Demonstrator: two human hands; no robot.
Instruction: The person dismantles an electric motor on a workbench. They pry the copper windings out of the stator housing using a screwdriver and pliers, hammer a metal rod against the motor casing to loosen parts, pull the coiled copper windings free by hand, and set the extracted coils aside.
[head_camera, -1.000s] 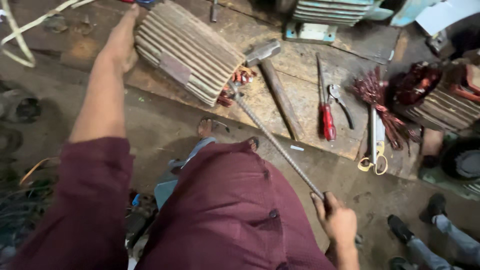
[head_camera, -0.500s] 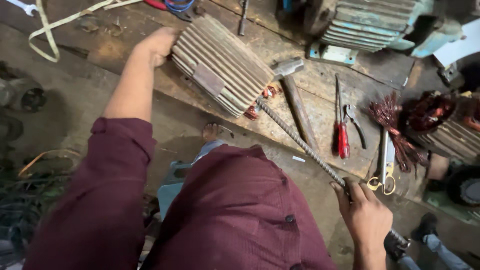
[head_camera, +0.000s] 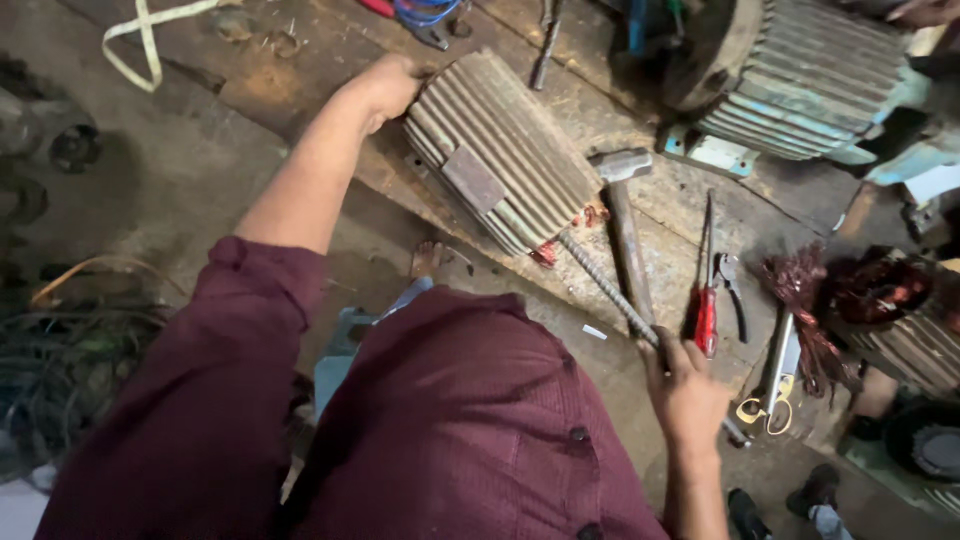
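- We see the left hand (head_camera: 385, 88) curled over the far end of a ribbed grey motor housing (head_camera: 505, 150), gripping it where it lies tilted on the wooden bench (head_camera: 330, 50).
- The right hand (head_camera: 688, 395) is wrapped tight around the near end of a ridged steel rod (head_camera: 608, 290); the rod's far tip sits at the housing's open end, right beside the red copper windings (head_camera: 570, 235) that show there.
- We judge the step in hand to be working the windings out of the housing, with the rod used as a drift or lever while the other hand steadies the casing.
- The next move, as we read it, calls for the rod tip to stay on the copper and not slip onto the fins, and for the left hand to hold the housing from rolling.
- A hammer (head_camera: 622, 215) lies just beside the rod, its head near the housing.
- 1 red-handled screwdriver (head_camera: 705, 300) and 1 pair of pliers (head_camera: 732, 290) lie a little to the right, near the right hand.
- Farther right we see a loose bundle of copper wire (head_camera: 800, 300) and scissors (head_camera: 770, 390).
- A larger blue-footed motor (head_camera: 800, 70) sits at the back of the bench, well apart from both hands.
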